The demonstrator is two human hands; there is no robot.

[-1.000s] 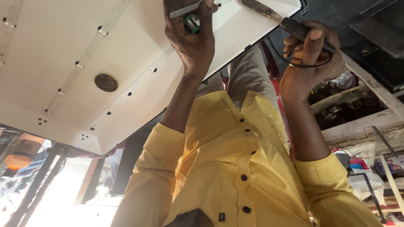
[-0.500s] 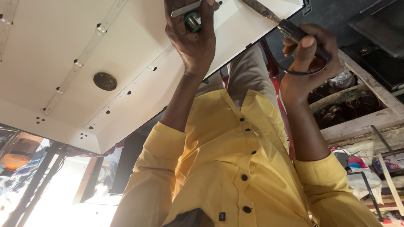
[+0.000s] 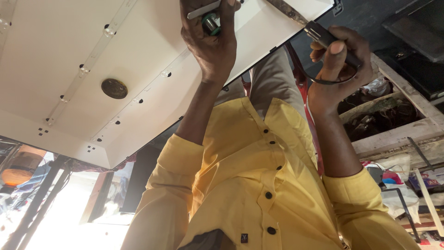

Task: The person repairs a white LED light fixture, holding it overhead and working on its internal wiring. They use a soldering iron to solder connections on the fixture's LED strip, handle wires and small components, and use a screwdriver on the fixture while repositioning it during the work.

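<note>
A large white flat panel (image 3: 60, 41) with rows of small clear lenses (image 3: 109, 31) lies in front of me over my lap. My left hand (image 3: 212, 51) rests at its far edge. It grips a small green and black cylinder (image 3: 211, 22) under a silver strip (image 3: 203, 9). My right hand (image 3: 340, 69) hovers beside the panel's right edge, closed on a black-handled tool (image 3: 321, 36). The tool's long metal shaft (image 3: 286, 10) reaches over the panel, and a black cord (image 3: 333, 81) loops under the hand. My yellow shirt (image 3: 259, 185) fills the lower middle.
A round brown disc (image 3: 114, 88) sits on the panel. A rough wooden frame (image 3: 397, 134) with clutter and loose tools stands at the right. Dark stand legs (image 3: 32, 203) and a bright floor show at the lower left.
My right hand has lifted the tool slightly toward the panel's edge. My left hand has stayed in place.
</note>
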